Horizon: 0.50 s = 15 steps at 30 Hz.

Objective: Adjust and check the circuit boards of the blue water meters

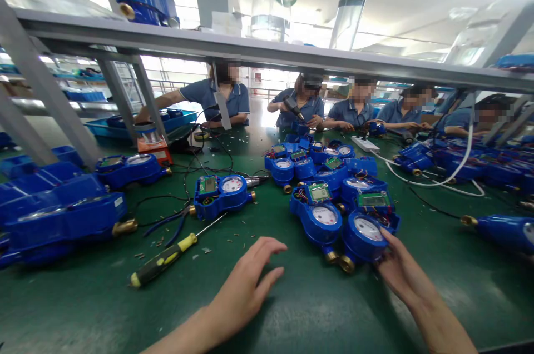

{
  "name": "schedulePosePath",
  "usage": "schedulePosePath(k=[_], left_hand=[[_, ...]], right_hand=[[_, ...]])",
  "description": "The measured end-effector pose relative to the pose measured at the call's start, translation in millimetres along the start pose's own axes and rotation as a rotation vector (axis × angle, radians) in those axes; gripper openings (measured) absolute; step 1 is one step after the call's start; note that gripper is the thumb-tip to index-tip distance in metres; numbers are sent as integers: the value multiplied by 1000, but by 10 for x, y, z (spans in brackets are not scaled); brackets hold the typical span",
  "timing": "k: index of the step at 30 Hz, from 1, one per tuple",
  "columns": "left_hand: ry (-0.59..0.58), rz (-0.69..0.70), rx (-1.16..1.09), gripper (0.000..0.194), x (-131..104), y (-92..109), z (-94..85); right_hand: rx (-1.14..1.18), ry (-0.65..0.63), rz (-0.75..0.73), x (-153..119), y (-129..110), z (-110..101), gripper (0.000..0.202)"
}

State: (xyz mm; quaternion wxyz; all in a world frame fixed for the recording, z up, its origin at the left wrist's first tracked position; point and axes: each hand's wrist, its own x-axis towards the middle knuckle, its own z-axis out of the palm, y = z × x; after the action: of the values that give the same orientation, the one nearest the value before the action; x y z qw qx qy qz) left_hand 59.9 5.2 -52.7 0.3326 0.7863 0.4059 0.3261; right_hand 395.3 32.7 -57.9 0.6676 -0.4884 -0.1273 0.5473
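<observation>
My right hand (394, 265) grips the near end of a blue water meter (364, 236), thumb on the rim of its round dial and the other fingers underneath. My left hand (256, 273) hovers over the green table with its fingers apart and nothing in them. Beside the held meter lies another open water meter (319, 215) with a small display and a brass end. Left of these, a single meter (221, 194) with its circuit board showing rests on the table. A yellow-and-black screwdriver (164, 259) lies in front of it, next to blue-handled pliers (177, 226).
Several more meters (287, 165) are heaped behind, with covered ones (62, 215) at the left. Loose small screws (231, 240), black cables and a white cord (467, 148) lie about. A shelf (267, 48) crosses overhead. Co-workers (300, 104) sit opposite, one holding a power driver (293, 106).
</observation>
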Motion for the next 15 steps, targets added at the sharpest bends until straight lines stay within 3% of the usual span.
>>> schedulePosePath(k=[4, 11, 15], left_hand=[[130, -100, 24, 39, 391, -24, 33], [414, -294, 257, 48, 1687, -305, 112], [446, -301, 465, 44, 2240, -489, 148]], right_hand=[[-4, -60, 29, 10, 51, 25, 31], [0, -94, 25, 22, 137, 134, 29], [-17, -89, 22, 30, 178, 123, 38]])
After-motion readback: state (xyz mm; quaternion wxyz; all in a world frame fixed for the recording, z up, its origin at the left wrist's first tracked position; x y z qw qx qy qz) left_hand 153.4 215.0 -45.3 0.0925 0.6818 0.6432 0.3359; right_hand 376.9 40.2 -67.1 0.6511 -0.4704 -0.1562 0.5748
